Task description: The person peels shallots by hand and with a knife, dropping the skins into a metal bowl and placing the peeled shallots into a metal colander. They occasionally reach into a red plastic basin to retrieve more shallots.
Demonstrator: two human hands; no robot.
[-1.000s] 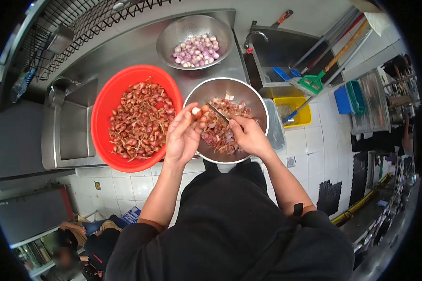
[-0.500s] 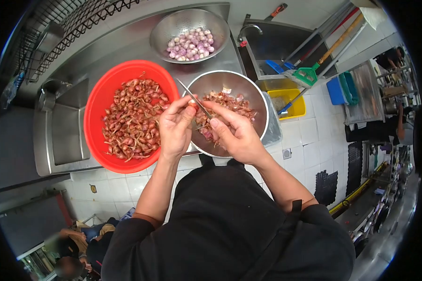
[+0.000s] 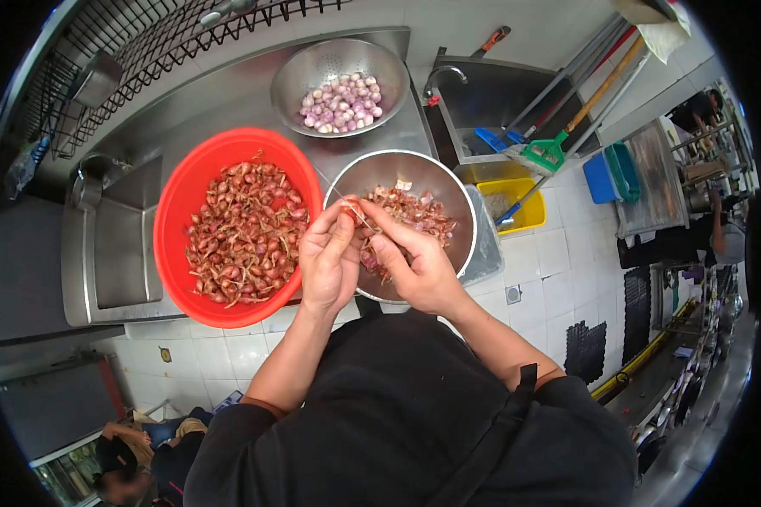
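Observation:
Between the fingertips of my left hand is a small red shallot, partly hidden by the fingers. My right hand grips a thin knife, its blade angled up to the left and touching the shallot. Both hands are close together over the near left rim of a steel bowl that holds papery shallot skins. To the left stands a red plastic basin full of unpeeled shallots. Behind, a steel colander contains peeled, pale purple shallots.
A steel sink lies at the far left, below a wire rack. At the right are a second sink with a tap, a green broom and a yellow bucket. Other people appear at the lower left and far right.
The view has tipped slightly, so the bowls sit lower in it. The knife has turned and its blade now shows as a thin edge against the shallot. Both hands stay together.

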